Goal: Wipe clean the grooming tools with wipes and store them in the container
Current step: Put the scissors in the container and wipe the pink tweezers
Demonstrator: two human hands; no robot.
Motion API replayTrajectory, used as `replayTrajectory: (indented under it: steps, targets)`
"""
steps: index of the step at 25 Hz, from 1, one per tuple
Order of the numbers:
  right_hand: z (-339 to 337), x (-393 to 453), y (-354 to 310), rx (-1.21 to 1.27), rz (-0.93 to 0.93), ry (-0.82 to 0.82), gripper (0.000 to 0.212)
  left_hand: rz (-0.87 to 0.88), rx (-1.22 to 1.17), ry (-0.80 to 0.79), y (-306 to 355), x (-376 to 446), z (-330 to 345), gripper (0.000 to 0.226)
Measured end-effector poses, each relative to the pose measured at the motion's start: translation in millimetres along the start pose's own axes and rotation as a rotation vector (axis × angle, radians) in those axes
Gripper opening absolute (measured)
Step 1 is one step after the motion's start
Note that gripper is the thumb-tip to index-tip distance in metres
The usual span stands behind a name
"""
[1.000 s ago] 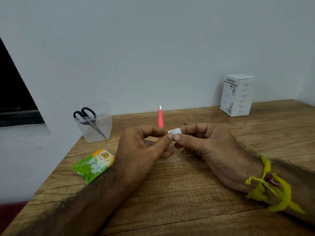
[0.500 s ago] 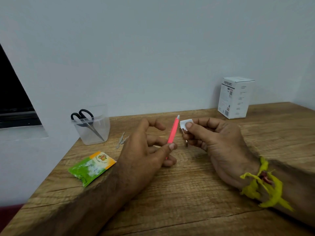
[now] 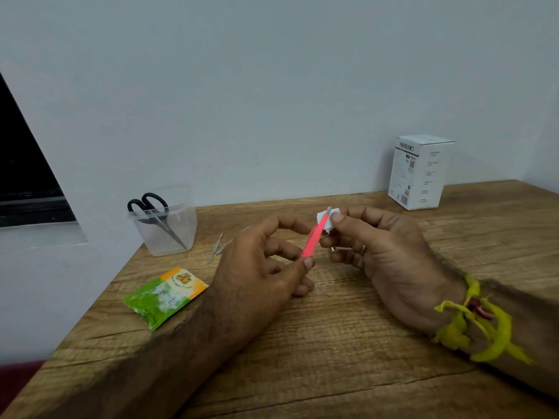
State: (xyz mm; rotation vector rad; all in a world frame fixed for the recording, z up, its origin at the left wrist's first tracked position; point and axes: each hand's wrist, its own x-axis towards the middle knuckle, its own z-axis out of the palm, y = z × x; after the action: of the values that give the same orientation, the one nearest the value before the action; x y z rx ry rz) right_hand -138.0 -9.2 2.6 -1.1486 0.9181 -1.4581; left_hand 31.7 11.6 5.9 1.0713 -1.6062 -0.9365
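My left hand (image 3: 266, 267) pinches the lower end of a pink tweezer (image 3: 314, 238), which leans up to the right. Its metal tip lies against a small folded white wipe (image 3: 324, 219) that my right hand (image 3: 381, 252) pinches between thumb and fingers. A clear plastic container (image 3: 165, 228) stands at the back left by the wall, with black-handled scissors (image 3: 154, 214) upright inside it. A small metal grooming tool (image 3: 216, 251) lies on the table just right of the container. Something small and metallic shows under my right fingers.
A green and orange wipe sachet (image 3: 165, 296) lies on the wooden table (image 3: 332, 358) near its left edge. A white cardboard box (image 3: 419, 172) stands at the back right against the wall. A yellow thread band sits on my right wrist.
The tweezer has tilted from upright to leaning right. My right hand pulled the wipe off the lower shaft, moved apart, then brought it back onto the tweezer's tip.
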Motion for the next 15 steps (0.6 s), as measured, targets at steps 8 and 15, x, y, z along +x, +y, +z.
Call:
replayTrajectory:
  steps: [8,15]
  targets:
    - [-2.1,1.8,-3.7,0.055,0.074,-0.065,0.014,-0.059,-0.019,-0.002,3.9,-0.1,1.3,0.030]
    - [0.8,-1.7,-2.9,-0.006,0.048,-0.060,0.013,-0.065,0.027,0.027,5.1,-0.6,3.8,0.030]
